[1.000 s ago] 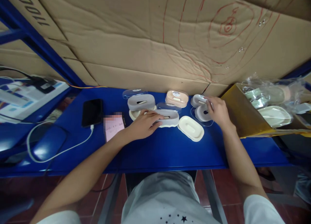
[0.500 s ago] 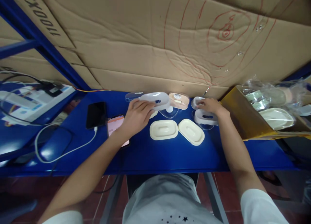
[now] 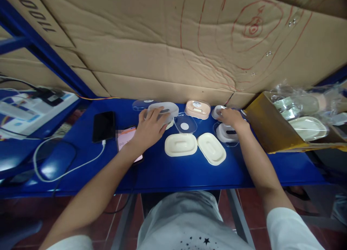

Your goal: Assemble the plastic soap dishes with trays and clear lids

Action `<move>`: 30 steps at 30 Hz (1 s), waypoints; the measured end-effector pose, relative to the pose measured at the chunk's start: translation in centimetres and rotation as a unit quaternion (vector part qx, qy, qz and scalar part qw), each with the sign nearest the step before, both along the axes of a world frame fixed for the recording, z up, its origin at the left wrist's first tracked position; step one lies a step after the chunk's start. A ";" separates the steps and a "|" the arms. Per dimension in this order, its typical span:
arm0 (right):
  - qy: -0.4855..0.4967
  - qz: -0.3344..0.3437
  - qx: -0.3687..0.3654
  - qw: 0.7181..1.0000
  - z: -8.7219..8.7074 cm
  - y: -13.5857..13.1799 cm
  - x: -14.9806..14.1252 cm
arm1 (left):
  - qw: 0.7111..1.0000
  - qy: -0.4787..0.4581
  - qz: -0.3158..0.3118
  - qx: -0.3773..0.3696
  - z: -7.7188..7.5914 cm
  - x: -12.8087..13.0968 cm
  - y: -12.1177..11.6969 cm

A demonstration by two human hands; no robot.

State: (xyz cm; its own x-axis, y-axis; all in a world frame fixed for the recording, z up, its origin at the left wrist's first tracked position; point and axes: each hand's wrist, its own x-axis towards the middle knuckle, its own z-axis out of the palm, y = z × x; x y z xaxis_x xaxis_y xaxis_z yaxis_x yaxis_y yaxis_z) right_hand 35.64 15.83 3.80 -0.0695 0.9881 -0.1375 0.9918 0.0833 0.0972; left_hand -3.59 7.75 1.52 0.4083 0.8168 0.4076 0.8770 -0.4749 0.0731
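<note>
Head cam: a grey soap box (image 3: 170, 107) was gripped on the blue bench (image 3: 165, 174) by the left hand (image 3: 150, 130), its fingers (image 3: 155, 115) closed over the top. Two cream soap dishes (image 3: 180, 145) were set just below those fingers, with a clear lid (image 3: 184, 122) just beside them. A small white soap box (image 3: 216, 112) was touched by the curled fingers (image 3: 223, 114) of the right hand (image 3: 232, 120), though a real grip couldn't be told.

Left hand (image 3: 150, 125) covers grey oval soap dish (image 3: 170, 107), right hand (image 3: 230, 119) small white dish (image 3: 216, 112).
</note>
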 end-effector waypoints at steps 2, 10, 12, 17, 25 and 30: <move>0.006 -0.001 0.014 1.000 0.4 -0.1 0.5 | 1.000 -0.007 -0.003 -0.003 0.0 -0.1 0.0; 0.088 0.083 0.093 0.988 0.6 -1.6 -0.5 | 0.999 0.025 -0.014 0.015 0.1 0.0 -0.1; 0.126 0.141 0.086 0.978 0.0 -1.5 -2.1 | 0.999 0.022 -0.024 0.012 0.1 0.2 -0.2; 0.180 0.184 0.069 0.964 -0.5 0.1 -4.4 | 0.999 0.020 -0.045 0.012 -0.1 0.5 -0.3; 0.154 0.107 0.116 0.976 3.1 -1.2 -0.7 | 0.998 0.049 -0.035 0.027 -0.2 0.1 0.0; 0.093 0.172 0.134 0.972 2.4 -2.2 -5.4 | 0.995 0.100 -0.017 -0.008 0.5 0.3 -0.7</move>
State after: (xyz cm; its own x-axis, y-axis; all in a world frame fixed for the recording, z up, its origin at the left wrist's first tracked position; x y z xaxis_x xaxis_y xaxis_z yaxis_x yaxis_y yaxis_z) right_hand 30.23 13.59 6.19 -0.4006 0.9008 0.1676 0.9124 0.4090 -0.0176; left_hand -3.28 7.10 2.02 0.5067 0.8073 0.3026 0.8587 -0.5040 -0.0931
